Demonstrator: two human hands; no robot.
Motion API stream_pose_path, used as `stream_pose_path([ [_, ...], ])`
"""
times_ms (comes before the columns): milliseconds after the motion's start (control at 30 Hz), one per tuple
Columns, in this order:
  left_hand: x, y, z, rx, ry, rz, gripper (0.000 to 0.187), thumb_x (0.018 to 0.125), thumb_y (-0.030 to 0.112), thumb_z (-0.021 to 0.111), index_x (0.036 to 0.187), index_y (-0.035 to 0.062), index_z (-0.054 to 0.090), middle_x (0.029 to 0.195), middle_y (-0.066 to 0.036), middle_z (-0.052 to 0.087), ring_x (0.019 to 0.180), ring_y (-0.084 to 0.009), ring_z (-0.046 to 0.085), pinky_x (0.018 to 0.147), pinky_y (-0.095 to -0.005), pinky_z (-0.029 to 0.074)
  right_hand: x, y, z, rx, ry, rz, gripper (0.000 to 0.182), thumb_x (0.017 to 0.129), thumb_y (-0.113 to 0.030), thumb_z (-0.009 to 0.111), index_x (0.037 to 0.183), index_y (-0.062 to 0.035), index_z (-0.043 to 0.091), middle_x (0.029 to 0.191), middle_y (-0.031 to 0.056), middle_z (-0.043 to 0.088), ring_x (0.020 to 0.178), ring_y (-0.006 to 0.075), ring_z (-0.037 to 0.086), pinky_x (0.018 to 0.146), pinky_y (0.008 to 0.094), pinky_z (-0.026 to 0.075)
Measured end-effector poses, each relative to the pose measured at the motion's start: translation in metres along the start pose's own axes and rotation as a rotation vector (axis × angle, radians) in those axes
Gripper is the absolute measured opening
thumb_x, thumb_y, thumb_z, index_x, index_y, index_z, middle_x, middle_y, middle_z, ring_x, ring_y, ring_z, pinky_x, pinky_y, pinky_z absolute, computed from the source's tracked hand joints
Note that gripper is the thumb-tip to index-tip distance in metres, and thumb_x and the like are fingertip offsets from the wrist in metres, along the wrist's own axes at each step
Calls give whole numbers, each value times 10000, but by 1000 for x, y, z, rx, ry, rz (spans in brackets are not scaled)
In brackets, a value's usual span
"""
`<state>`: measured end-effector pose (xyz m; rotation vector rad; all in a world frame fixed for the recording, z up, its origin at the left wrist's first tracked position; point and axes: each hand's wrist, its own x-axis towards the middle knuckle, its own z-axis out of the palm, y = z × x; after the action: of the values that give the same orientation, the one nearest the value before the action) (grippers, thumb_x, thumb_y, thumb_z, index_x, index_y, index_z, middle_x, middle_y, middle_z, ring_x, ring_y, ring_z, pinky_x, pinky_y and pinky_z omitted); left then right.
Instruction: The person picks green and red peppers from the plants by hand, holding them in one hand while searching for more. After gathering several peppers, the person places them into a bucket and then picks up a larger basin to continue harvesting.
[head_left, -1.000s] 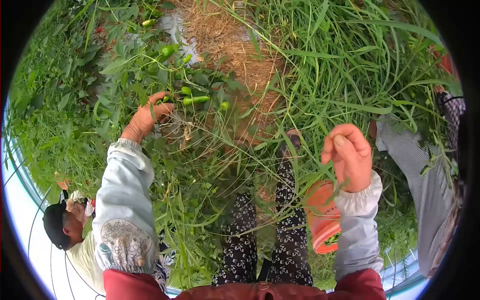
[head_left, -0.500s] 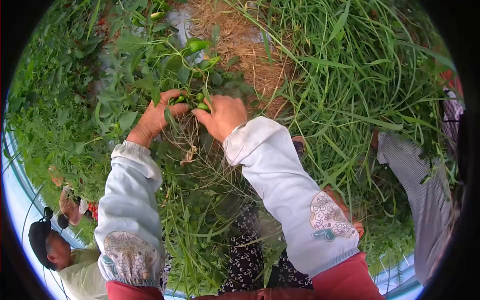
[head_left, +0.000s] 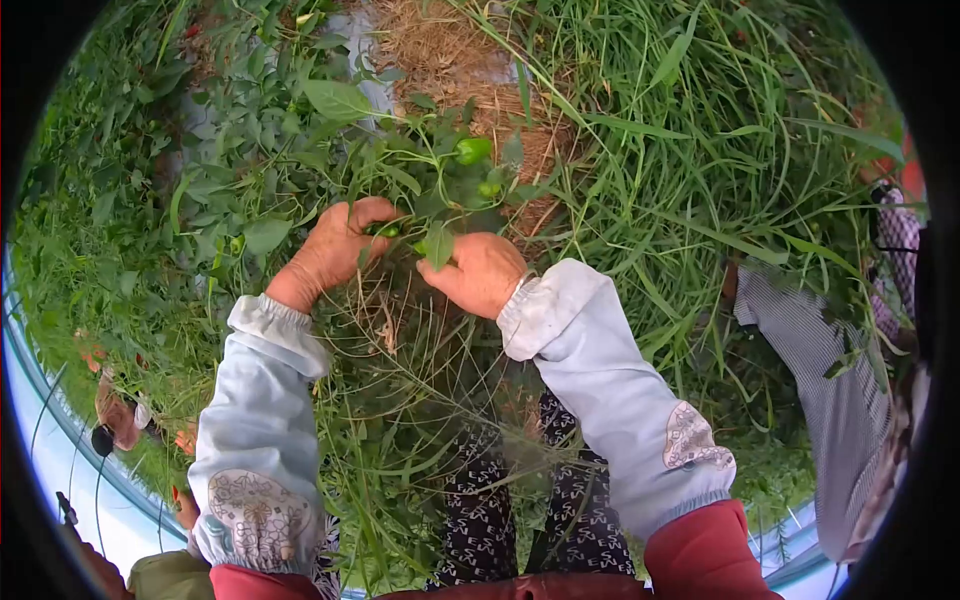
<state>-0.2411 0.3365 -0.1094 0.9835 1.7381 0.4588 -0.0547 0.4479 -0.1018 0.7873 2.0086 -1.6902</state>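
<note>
Both my hands are in among the leaves of a pepper plant [head_left: 400, 165]. My left hand [head_left: 340, 245] has its fingers curled around a small green pepper [head_left: 388, 230], partly hidden by them. A little to the right, my right hand [head_left: 482, 272] is closed at another green pepper [head_left: 420, 247], with a leaf [head_left: 438, 245] over its fingertips. Higher on the same branch hang a larger green pepper [head_left: 474, 150] and a smaller one [head_left: 489, 188]. Thin dry stems [head_left: 400, 350] spread below my hands.
Tall grass [head_left: 680, 180] fills the right side. Straw [head_left: 450, 60] and grey ground sheet [head_left: 365, 60] lie ahead. A person's striped grey trouser leg [head_left: 820, 370] is at right. More people's parts, including an olive garment [head_left: 170, 577], show at lower left.
My right hand has moved right and slightly down, away from my left. The branch with the larger pepper has swung right and down. The person at lower left has mostly left the view.
</note>
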Motion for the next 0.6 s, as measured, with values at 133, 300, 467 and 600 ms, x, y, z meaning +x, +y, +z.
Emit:
stream_pose_path([
  [133,-4,15,-9,71,-74,-21,355,732,25,605,1087,28,583,953,-114,612,892,-218,590,823,-322,450,10,17,16,7,272,-81,328,816,-371,594,822,-44,618,746,161,603,692,345,580,629,404,458],
  [300,-4,3,7,164,55,137,278,750,87,642,1024,66,596,938,-153,625,846,-364,594,741,-374,487,-4,-6,23,395,49,61,364,810,-403,557,841,-49,637,760,207,615,776,385,593,705,437,474],
  [467,-5,0,2,236,111,74,230,810,105,626,1029,42,590,893,-111,645,812,-303,630,704,-354,488,-46,-20,47,220,-235,-259,335,793,-370,578,864,-49,645,748,204,614,724,379,592,680,422,480],
  [600,-14,9,-6,-302,-3,-181,180,849,122,635,1024,77,642,790,56,587,706,-63,519,646,-246,442,-46,14,41,749,-87,63,262,806,-262,610,973,-61,628,724,102,638,694,195,624,632,318,481],
])
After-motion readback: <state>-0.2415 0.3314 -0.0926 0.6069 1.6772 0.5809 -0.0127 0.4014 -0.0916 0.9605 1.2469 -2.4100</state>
